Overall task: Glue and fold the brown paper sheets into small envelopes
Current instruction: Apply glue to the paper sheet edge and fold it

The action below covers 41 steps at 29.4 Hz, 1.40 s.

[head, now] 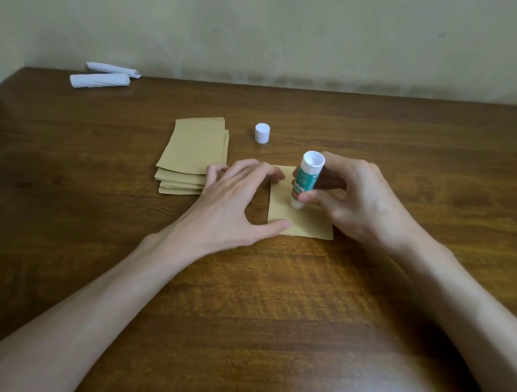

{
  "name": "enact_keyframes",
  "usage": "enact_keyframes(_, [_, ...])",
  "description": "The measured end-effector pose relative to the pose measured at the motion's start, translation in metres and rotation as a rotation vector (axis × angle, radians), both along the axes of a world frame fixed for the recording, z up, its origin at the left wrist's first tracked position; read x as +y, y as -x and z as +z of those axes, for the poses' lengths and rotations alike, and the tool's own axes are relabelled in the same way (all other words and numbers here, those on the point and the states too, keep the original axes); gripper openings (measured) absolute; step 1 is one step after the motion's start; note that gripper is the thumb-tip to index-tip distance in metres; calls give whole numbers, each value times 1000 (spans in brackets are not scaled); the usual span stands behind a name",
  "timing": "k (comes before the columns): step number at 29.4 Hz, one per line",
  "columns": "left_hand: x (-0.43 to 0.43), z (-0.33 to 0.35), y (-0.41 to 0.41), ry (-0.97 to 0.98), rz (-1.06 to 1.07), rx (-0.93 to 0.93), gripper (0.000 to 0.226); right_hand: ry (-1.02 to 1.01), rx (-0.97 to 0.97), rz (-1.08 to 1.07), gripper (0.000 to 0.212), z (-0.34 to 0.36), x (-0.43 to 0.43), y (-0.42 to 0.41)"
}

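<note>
Head view: glue stick [306,180] pinched between right fingers [335,167]

Right hand [357,199] presses glue stick [306,180] onto brown sheet [304,223].

The tabletop [275,303] is dark brown with streaked wood grain. The sheet [304,223] under the right grip [362,202] and the stack [193,149] beyond the left grip [232,200] are plain tan. The glue stick [306,180] is white with a green label, the cap [261,133] white.
</note>
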<state>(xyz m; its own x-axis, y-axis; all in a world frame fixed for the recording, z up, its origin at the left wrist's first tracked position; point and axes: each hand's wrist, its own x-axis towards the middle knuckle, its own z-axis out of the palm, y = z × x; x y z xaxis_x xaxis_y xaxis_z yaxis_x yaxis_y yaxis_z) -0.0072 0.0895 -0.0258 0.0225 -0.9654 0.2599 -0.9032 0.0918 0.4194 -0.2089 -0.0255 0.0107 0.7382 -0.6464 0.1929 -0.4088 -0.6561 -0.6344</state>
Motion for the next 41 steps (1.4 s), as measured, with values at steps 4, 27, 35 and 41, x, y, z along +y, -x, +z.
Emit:
enact_keyframes(4, [0,0,0,-26,12,6,65,-4,21,-6,27,1,-1,-4])
enact_keyframes(27, [0,-4,0,-8,13,7,62,94,3,-140,15,-6,-37,-37])
enact_keyframes(35, [-1,-4,0,-16,13,-4,64,111,16,-156,19,-6,-37,-41])
enact_keyframes(41, [0,-2,0,-22,14,2,65,7,-105,-192,21,-12,-37,-37])
